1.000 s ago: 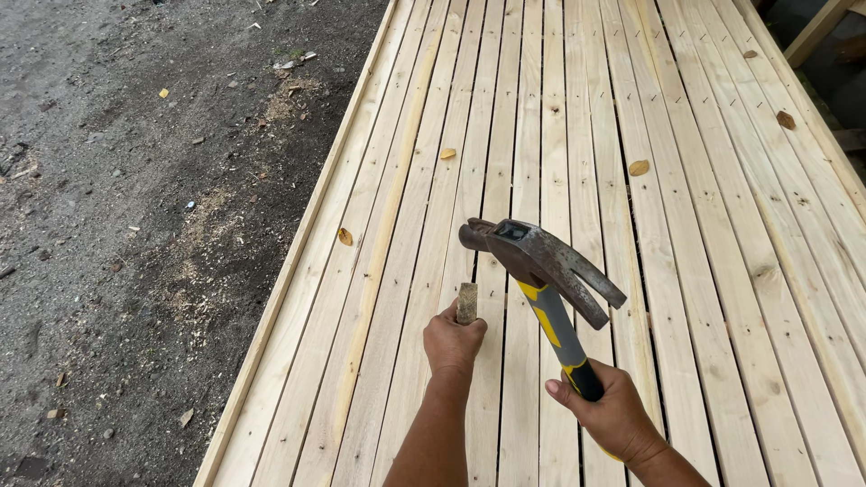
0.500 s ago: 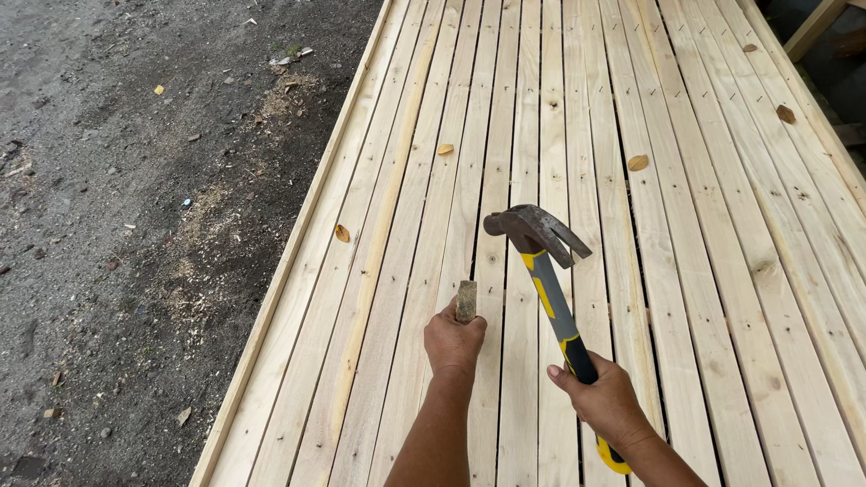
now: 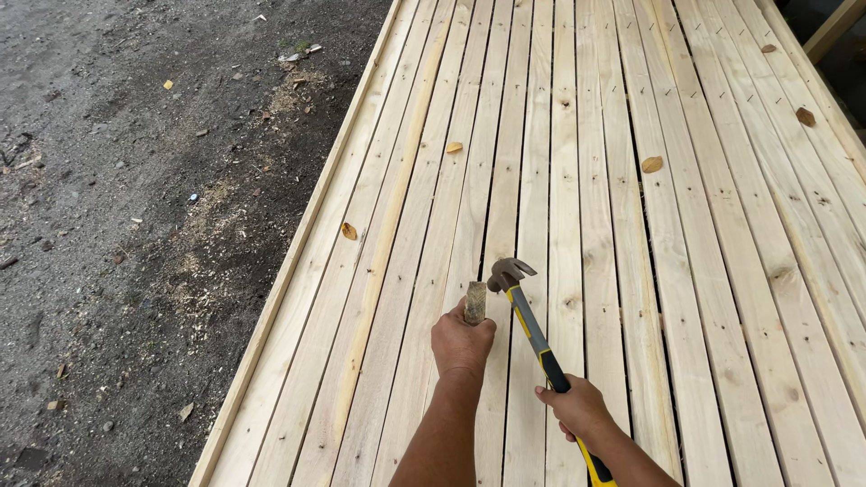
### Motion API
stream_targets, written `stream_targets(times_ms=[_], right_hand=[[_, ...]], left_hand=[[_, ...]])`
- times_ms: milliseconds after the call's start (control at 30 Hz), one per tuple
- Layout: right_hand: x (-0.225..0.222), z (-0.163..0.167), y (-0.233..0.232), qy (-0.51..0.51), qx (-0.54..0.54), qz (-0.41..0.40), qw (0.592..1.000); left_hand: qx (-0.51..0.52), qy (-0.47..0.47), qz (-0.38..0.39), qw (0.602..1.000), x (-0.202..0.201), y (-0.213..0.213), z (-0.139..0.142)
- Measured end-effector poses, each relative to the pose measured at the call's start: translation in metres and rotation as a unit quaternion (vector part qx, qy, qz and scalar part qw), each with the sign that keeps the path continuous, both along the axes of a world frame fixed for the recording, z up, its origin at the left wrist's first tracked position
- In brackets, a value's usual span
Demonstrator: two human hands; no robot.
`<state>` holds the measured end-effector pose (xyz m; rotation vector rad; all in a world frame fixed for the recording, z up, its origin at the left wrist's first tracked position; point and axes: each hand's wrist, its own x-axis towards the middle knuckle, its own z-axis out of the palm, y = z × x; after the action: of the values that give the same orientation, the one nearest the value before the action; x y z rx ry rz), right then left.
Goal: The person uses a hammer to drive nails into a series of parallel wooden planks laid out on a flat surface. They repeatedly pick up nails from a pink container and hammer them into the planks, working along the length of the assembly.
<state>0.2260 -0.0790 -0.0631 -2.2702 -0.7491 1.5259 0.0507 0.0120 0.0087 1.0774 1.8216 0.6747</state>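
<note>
So, the left hand (image 3: 462,341) is wrapped around a short stubby block of pale wood (image 3: 474,302), fingers pressed in on it, holding it upright on the big slatted platform of pale wooden planks (image 3: 686,271). That spot is near the bottom end of the platform, a few slats in from its left edge. Only the top of the block pokes out above the fist, so I can't tell how long it is or what its lower end sits on.

The right hand (image 3: 577,410) has its grip closed tight around a claw hammer with a yellow and black handle and a grey steel shaft (image 3: 532,329). The hammer head sits just beside the top of the block, on its right; touching or not, I can't make out. The butt of the handle runs off the bottom of the frame, and both forearms are cut off there too.

A few small tan wood chips (image 3: 651,164) lie scattered on the slats further up, well apart from the hands. Rows of tiny dark marks run across the planks, too small to say what they are. Off the left edge there's dark gravelly ground (image 3: 135,225) with a patch of pale sawdust (image 3: 203,261) and bits of litter. At the top right corner a wooden beam (image 3: 834,27) is mostly out of view.
</note>
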Motion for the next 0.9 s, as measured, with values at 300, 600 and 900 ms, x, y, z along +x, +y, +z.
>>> stream_targets(times_ms=[300, 600, 900], right_hand=[[-0.007, 0.063, 0.058, -0.023, 0.257, -0.068, 0.964], [0.003, -0.014, 0.003, 0.047, -0.030, -0.090, 0.994], [0.006, 0.029, 0.049, -0.016, 0.321, -0.123, 0.939]], left_hand=[[-0.017, -0.004, -0.006, 1.000, 0.001, -0.003, 0.009], [-0.005, 0.014, -0.013, 1.000, 0.006, -0.004, 0.009], [-0.034, -0.006, -0.006, 0.999, 0.004, -0.003, 0.018]])
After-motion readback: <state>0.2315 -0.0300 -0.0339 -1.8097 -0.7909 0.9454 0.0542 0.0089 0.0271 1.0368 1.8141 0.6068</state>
